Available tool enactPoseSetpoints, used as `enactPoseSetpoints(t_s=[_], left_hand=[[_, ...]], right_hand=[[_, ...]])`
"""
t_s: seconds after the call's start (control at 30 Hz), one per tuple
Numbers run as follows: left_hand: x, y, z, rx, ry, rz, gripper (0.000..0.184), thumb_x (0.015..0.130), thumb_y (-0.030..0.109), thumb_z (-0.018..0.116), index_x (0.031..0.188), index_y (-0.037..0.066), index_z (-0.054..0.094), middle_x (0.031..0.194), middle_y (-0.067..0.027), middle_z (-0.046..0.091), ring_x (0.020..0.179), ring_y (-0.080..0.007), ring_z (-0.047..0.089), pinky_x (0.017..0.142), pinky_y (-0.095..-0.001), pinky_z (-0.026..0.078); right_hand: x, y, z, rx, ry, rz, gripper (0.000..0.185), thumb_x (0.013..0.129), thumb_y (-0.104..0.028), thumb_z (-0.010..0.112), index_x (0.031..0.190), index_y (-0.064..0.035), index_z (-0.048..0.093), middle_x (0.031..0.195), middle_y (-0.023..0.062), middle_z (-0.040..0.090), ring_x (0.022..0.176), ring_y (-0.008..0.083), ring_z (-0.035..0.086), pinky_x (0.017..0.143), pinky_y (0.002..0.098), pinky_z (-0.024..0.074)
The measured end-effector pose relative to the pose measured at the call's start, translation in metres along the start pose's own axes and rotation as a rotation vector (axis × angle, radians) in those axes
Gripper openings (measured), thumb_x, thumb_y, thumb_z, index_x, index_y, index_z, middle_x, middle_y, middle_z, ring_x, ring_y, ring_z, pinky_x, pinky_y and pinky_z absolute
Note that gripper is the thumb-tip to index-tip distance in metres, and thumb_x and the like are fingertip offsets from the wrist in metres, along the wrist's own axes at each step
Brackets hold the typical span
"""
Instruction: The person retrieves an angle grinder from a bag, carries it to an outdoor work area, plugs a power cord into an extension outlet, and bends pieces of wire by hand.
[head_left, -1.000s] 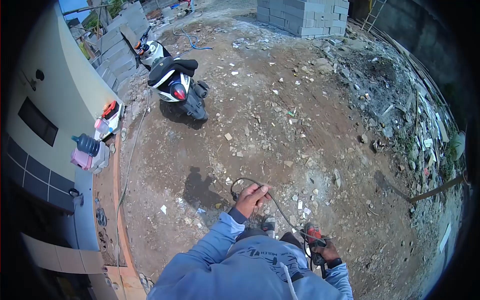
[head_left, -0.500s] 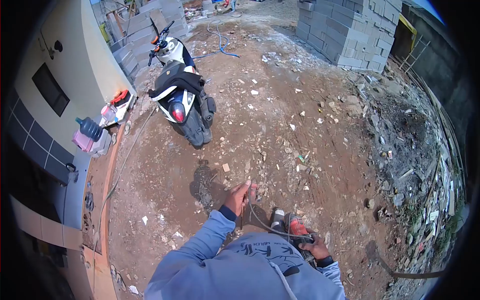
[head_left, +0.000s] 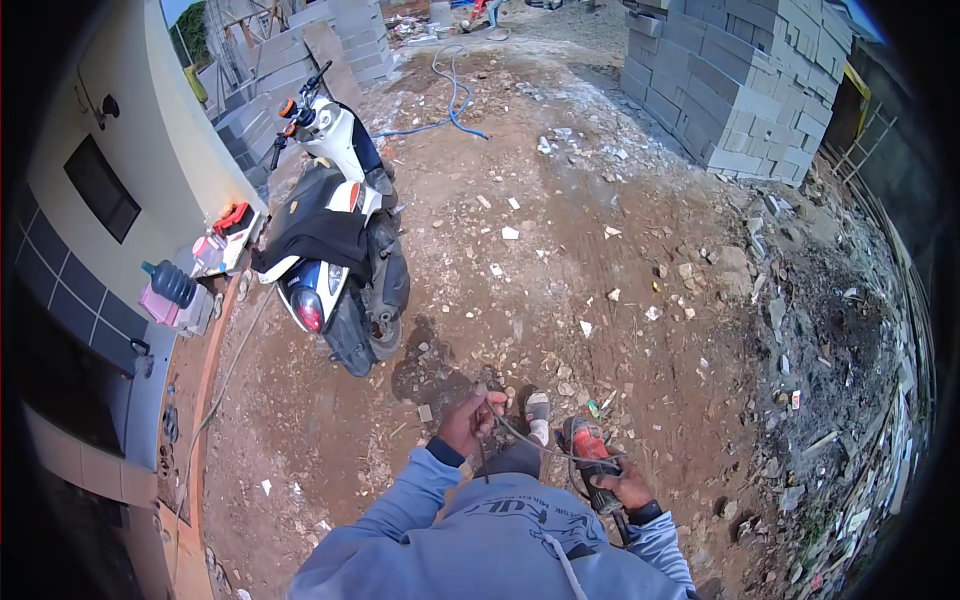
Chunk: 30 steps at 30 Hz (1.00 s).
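Observation:
My right hand [head_left: 628, 485] is wrapped round the dark body of a red and black power tool [head_left: 590, 440], which looks like an angle grinder. The tool hangs low at my right side, its red part pointing forward. In front of my waist, my left hand [head_left: 466, 422] is closed on a thin grey cable [head_left: 520, 436]. This cable sags across to my right hand and the tool. One of my shoes [head_left: 538, 405] shows on the dirt between my hands.
A white and dark blue scooter [head_left: 330, 230] stands ahead on the left. Stacked grey blocks [head_left: 735, 90] rise at the right. A blue hose [head_left: 455, 105] lies beyond the scooter. Stones litter the dirt; rubble [head_left: 830, 340] lines the right side, and a house wall [head_left: 150, 110] the left.
The scooter has come nearer in view, and the block stack has shifted right. Both hands keep their holds on the cable and the tool; a foot has moved forward.

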<state>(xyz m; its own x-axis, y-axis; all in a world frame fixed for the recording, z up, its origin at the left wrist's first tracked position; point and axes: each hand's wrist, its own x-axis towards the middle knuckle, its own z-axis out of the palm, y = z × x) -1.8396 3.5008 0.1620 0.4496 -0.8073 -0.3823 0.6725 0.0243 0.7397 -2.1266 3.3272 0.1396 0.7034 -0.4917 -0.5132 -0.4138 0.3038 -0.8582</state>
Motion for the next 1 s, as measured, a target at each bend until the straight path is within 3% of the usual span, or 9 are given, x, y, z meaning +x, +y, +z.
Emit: enactPoseSetpoints(t_s=[0.1, 0.13, 0.3, 0.47, 0.6, 0.73, 0.83, 0.9, 1.0], left_hand=[[0.101, 0.025, 0.016, 0.033, -0.134, -0.009, 0.04, 0.094, 0.036, 0.046, 0.107, 0.0, 0.057, 0.072, -0.0026, 0.055, 0.051, -0.0059, 0.041, 0.045, -0.0192, 0.031], [0.139, 0.042, 0.029, 0.035, -0.165, -0.019, 0.038, 0.094, 0.035, 0.047, 0.107, 0.0, 0.057, 0.073, -0.0027, 0.056, 0.051, -0.0057, 0.041, 0.045, -0.0191, 0.031], [0.261, 0.13, 0.092, 0.244, -0.223, -0.009, 0.032, 0.093, 0.03, 0.05, 0.106, 0.002, 0.058, 0.076, -0.0011, 0.056, 0.053, -0.0042, 0.039, 0.045, -0.0185, 0.03], [0.377, 0.202, 0.104, 0.51, -0.217, 0.061, 0.044, 0.094, 0.037, 0.048, 0.123, 0.006, 0.054, 0.072, 0.0014, 0.055, 0.053, -0.0022, 0.039, 0.046, -0.0163, 0.032], [0.478, 0.255, 0.112, 0.564, -0.106, 0.068, 0.043, 0.094, 0.041, 0.045, 0.122, 0.01, 0.057, 0.07, 0.003, 0.055, 0.053, -0.0029, 0.04, 0.05, -0.0193, 0.036], [0.631, 0.296, 0.09, 0.997, 0.045, 0.213, 0.042, 0.092, 0.046, 0.046, 0.113, 0.015, 0.064, 0.068, -0.0007, 0.06, 0.059, -0.0079, 0.05, 0.058, -0.0267, 0.043], [0.722, 0.344, 0.061, 1.157, 0.154, 0.096, 0.037, 0.092, 0.041, 0.049, 0.106, 0.012, 0.067, 0.069, -0.0028, 0.063, 0.063, -0.0094, 0.054, 0.062, -0.0277, 0.044], [0.744, 0.366, 0.046, 1.082, 0.225, 0.165, 0.036, 0.091, 0.038, 0.05, 0.1, 0.008, 0.068, 0.068, -0.0025, 0.063, 0.062, -0.0089, 0.053, 0.06, -0.0268, 0.043], [0.769, 0.404, 0.017, 0.785, 0.461, 0.212, 0.039, 0.092, 0.036, 0.05, 0.095, 0.002, 0.068, 0.066, -0.0016, 0.062, 0.058, -0.0069, 0.05, 0.053, -0.0242, 0.039]], right_hand=[[0.089, 0.006, -0.043, -0.009, -0.005, 0.003, 0.081, 0.063, -0.016, 0.075, 0.131, 0.0058, 0.037, 0.109, 0.012, 0.06, 0.095, 0.0191, 0.059, 0.082, 0.0302, 0.0467], [0.104, -0.027, -0.047, 0.029, 0.0, 0.099, 0.084, 0.063, -0.016, 0.075, 0.133, 0.0061, 0.034, 0.108, 0.0122, 0.06, 0.094, 0.0196, 0.059, 0.082, 0.03, 0.0464], [0.191, -0.123, -0.087, 0.053, -0.039, 0.078, 0.083, 0.063, -0.014, 0.074, 0.134, 0.0044, 0.034, 0.108, 0.0117, 0.06, 0.094, 0.0199, 0.059, 0.082, 0.029, 0.0459], [0.297, -0.203, -0.117, 0.042, -0.065, 0.028, 0.082, 0.063, -0.018, 0.074, 0.132, 0.0057, 0.036, 0.109, 0.0107, 0.059, 0.098, 0.0192, 0.057, 0.087, 0.0294, 0.0434], [0.388, -0.273, -0.127, 0.044, -0.207, 0.06, 0.082, 0.063, -0.018, 0.074, 0.132, 0.0057, 0.036, 0.113, 0.0119, 0.057, 0.102, 0.0191, 0.055, 0.09, 0.029, 0.0418], [0.519, -0.338, -0.155, -0.014, -0.317, 0.088, 0.078, 0.065, -0.018, 0.072, 0.132, 0.0013, 0.039, 0.115, 0.0097, 0.056, 0.106, 0.0177, 0.052, 0.095, 0.0294, 0.0373], [0.62, -0.382, -0.183, 0.072, -0.448, 0.137, 0.073, 0.067, -0.017, 0.069, 0.132, -0.0008, 0.04, 0.112, 0.009, 0.057, 0.102, 0.0176, 0.054, 0.092, 0.0288, 0.0395], [0.657, -0.438, -0.186, 0.238, -0.466, 0.243, 0.069, 0.07, -0.018, 0.067, 0.13, -0.0009, 0.04, 0.107, 0.0083, 0.058, 0.092, 0.0166, 0.058, 0.081, 0.0277, 0.0462], [0.72, -0.513, -0.188, 0.42, -0.465, 0.18, 0.066, 0.072, -0.019, 0.065, 0.13, -0.0008, 0.039, 0.105, 0.0093, 0.059, 0.087, 0.0166, 0.06, 0.074, 0.0276, 0.0497]])
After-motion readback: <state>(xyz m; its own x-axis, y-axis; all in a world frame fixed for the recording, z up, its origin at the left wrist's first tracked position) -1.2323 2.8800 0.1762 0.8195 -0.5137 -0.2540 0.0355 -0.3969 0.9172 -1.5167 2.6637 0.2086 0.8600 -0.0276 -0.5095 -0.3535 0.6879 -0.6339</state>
